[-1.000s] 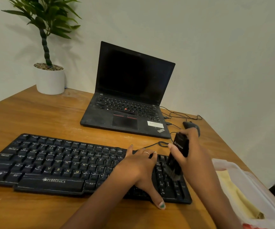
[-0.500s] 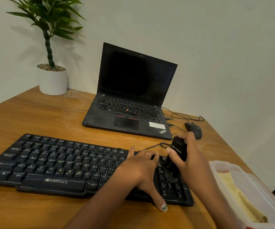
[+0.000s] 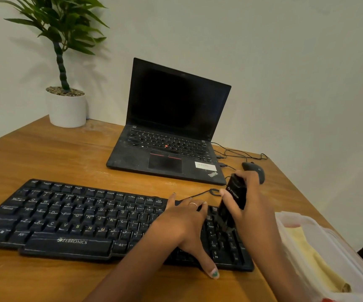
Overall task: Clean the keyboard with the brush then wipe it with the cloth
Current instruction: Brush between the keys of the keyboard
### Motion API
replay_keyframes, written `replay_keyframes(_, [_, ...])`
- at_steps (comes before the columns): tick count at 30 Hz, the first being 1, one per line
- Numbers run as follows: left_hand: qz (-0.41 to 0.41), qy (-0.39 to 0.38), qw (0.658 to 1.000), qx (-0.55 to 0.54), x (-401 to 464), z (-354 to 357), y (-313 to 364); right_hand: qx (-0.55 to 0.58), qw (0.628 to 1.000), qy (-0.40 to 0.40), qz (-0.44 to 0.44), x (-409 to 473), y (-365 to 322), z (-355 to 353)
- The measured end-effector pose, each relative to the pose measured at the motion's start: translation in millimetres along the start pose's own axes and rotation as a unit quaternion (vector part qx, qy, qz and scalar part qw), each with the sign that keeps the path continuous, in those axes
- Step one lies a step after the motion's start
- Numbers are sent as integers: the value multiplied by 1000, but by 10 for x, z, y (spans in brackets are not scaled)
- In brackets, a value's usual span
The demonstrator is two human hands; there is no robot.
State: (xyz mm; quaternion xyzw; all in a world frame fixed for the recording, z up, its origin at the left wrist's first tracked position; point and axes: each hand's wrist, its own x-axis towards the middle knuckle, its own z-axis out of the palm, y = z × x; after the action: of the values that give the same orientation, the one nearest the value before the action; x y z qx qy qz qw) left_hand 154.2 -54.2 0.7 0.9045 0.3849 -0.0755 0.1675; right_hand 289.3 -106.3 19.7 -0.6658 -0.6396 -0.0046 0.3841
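Note:
A black Zebronics keyboard (image 3: pixel 71 221) lies across the wooden desk in front of me. My left hand (image 3: pixel 184 223) rests flat on its right part, fingers spread, thumb reaching over the near edge. My right hand (image 3: pixel 252 205) grips a black brush (image 3: pixel 232 201) nearly upright, its bristles down on the keys of the number pad at the keyboard's right end. A yellow cloth (image 3: pixel 313 260) lies inside a clear plastic box (image 3: pixel 346 251) at the lower right.
An open black laptop (image 3: pixel 171 127) stands behind the keyboard, a black mouse (image 3: pixel 254 168) and thin cables to its right. A potted plant in a white pot (image 3: pixel 67 107) sits at the desk's far left corner by the wall.
The brush has shifted a little farther from me over the number pad with my right hand. My left hand has stayed on the keyboard. The camera view has drifted slightly.

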Motion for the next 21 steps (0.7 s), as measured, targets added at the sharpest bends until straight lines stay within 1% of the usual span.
replay_keyframes(1, [-1, 2, 1000, 2, 1, 2, 1, 8, 1000, 20, 5, -50, 10, 37])
replay_keyframes(2, [0, 4, 1000, 5, -1, 6, 1, 16, 1000, 23, 13, -86, 21, 57])
replay_keyframes(3, [-2, 9, 1000, 7, 0, 11, 1, 19, 1000, 8, 17, -96, 33, 45])
replay_keyframes(5, [-14, 16, 1000, 15, -6, 15, -5, 15, 998, -54, 25, -31, 41, -33])
replay_keyframes(6, [-22, 16, 999, 23, -12, 12, -3, 17, 997, -68, 30, 2, 41, -67])
replay_keyframes(7, [-28, 16, 999, 30, -15, 8, 1, 25, 997, -60, 30, 15, 38, -76])
replay_keyframes(10, [-34, 22, 998, 42, -29, -7, 18, 43, 999, -2, 9, -80, -18, 16])
replay_keyframes(11, [-33, 25, 998, 40, -34, -8, 17, 45, 999, -2, 1, -118, -36, 49])
replay_keyframes(15, [-27, 32, 998, 46, -27, 2, 12, 12, 997, -76, 1, -10, -66, -23])
replay_keyframes(16, [-29, 32, 998, 48, -28, 6, 8, 15, 997, -70, 5, 31, -64, -28])
replay_keyframes(19, [-34, 27, 998, 49, -27, -4, 13, 20, 1000, -2, 17, 9, -55, 47])
replay_keyframes(21, [-33, 26, 998, 48, -32, -5, 11, 20, 1000, -6, 18, -52, -40, 81])
